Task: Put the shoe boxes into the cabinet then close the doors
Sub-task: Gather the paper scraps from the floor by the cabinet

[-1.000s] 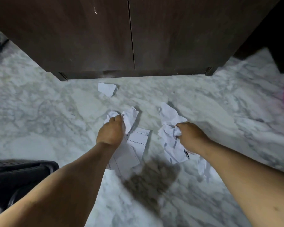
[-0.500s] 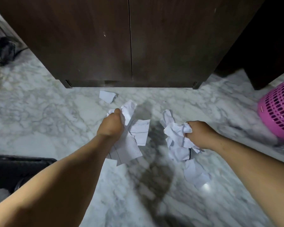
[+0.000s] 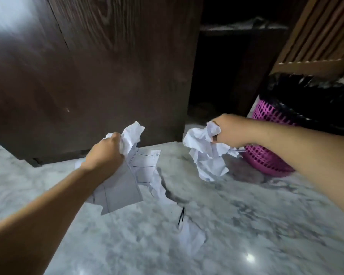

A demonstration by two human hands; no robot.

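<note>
Gripping crumpled white paper in each fist. Head view: left hand (image 3: 105, 155) curled tight round a wad of lined sheets (image 3: 125, 175), lifted off the marble floor (image 3: 246, 225). Right hand (image 3: 228, 131) clenched on a second crumpled bunch (image 3: 205, 155), held near the pink basket (image 3: 266, 155) lined with a black bag (image 3: 310, 102). Dark wood cabinet (image 3: 107, 76) just behind, doors closed. Loose scrap (image 3: 191, 239) lies on floor. Shoe boxes not in sight.
</note>
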